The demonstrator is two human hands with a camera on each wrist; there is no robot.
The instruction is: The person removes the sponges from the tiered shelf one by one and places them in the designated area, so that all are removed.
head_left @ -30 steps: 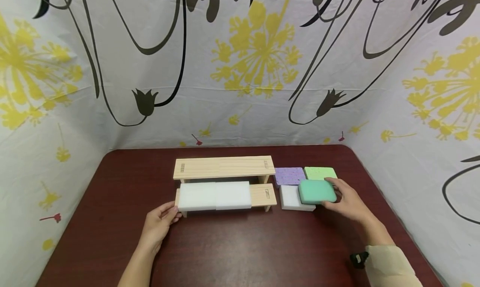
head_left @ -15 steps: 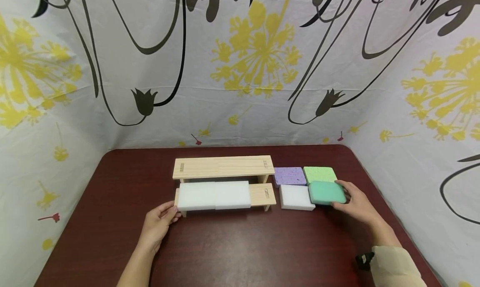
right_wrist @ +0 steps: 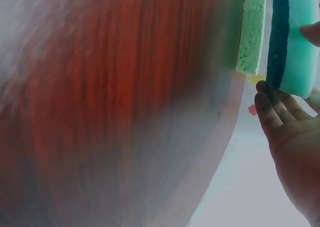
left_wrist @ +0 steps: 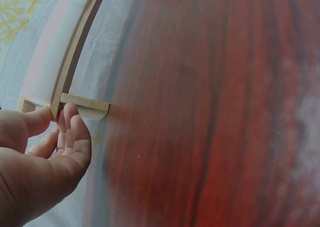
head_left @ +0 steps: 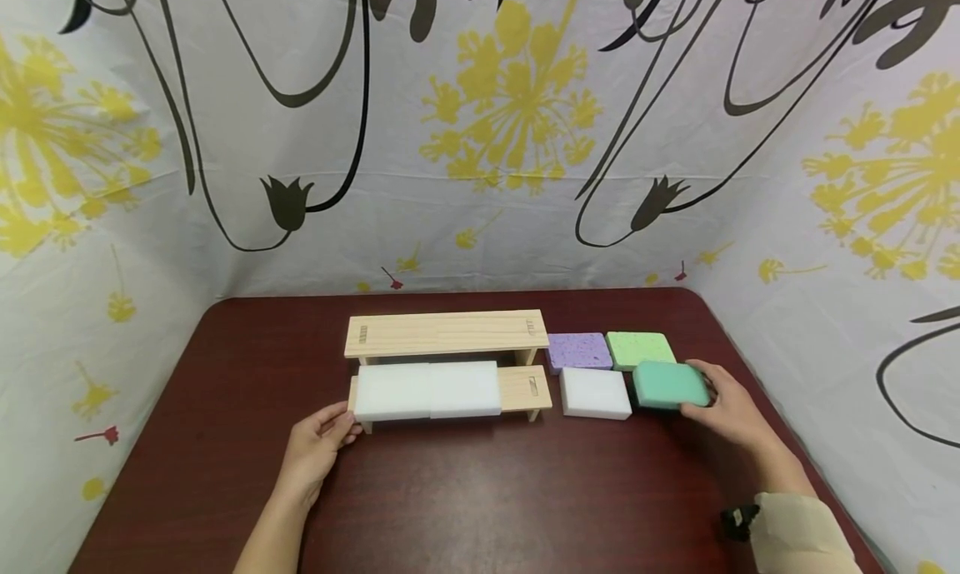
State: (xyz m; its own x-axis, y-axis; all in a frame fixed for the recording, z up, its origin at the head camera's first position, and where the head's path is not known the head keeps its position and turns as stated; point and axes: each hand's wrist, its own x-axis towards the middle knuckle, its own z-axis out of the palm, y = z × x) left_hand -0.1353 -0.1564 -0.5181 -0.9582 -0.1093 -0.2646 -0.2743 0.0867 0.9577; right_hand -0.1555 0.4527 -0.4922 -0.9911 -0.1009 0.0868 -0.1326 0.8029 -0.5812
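My left hand (head_left: 318, 447) pinches the left end of the front wooden shelf (head_left: 525, 388), thumb on one side and fingers under it in the left wrist view. Two white sponges (head_left: 426, 389) lie side by side on that shelf, its right end bare. In my right hand (head_left: 731, 407) is a teal sponge (head_left: 670, 385), gripped by its right edge between thumb and fingers. Its dark scouring layer (right_wrist: 278, 37) faces the table in the right wrist view, with a gap beneath. Left of it a white sponge (head_left: 596, 392) lies on the table.
A taller wooden shelf (head_left: 446, 334) stands just behind the front one. Behind the white sponge on the table lie a purple sponge (head_left: 580, 351) and a light green sponge (head_left: 640, 350). The dark red table (head_left: 450, 507) meets patterned cloth (head_left: 480, 249) at the back and sides.
My right hand has carried the teal sponge to the right, from over the white sponge on the table to beside it. The left hand has stayed at the shelf's end.
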